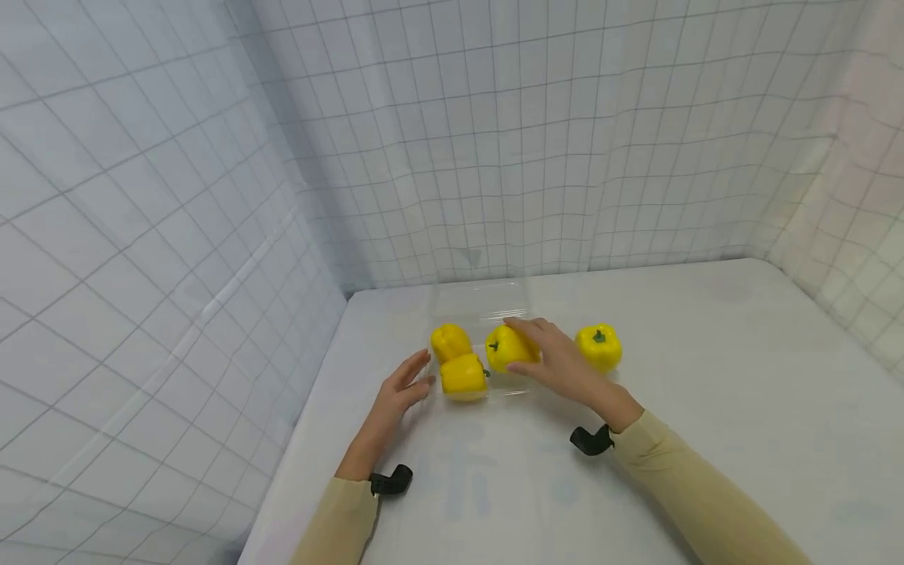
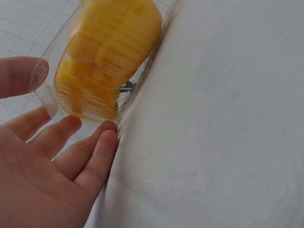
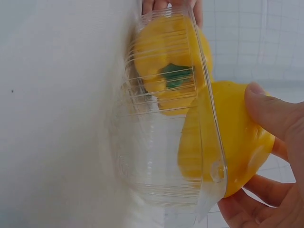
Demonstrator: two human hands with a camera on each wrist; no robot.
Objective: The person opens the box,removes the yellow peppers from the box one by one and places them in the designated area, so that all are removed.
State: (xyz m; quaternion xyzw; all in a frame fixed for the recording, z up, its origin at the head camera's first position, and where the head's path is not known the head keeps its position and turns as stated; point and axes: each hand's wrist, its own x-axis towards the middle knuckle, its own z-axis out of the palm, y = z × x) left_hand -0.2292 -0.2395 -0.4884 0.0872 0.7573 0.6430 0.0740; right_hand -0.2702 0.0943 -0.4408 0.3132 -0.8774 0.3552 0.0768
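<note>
My right hand (image 1: 568, 367) grips a yellow bell pepper (image 1: 504, 350) on its side, stem to the left, at the right half of a clear plastic clamshell container (image 1: 510, 391). In the right wrist view this pepper (image 3: 237, 135) is partly below the container's rim, with thumb and fingers around it. Two more yellow bell peppers, a rear one (image 1: 449, 342) and a front one (image 1: 463, 377), lie in the container's left half. My left hand (image 1: 397, 399) is at the container's left end, fingers extended; in the left wrist view its fingertips are against or close to the clear wall (image 2: 50, 97).
Another yellow bell pepper (image 1: 599, 348) stands on the white table (image 1: 706, 408), right of the container, stem upward. The container's clear lid (image 1: 480, 298) is folded back behind it. White grid-patterned sheets (image 1: 494, 141) surround the table at the back and sides.
</note>
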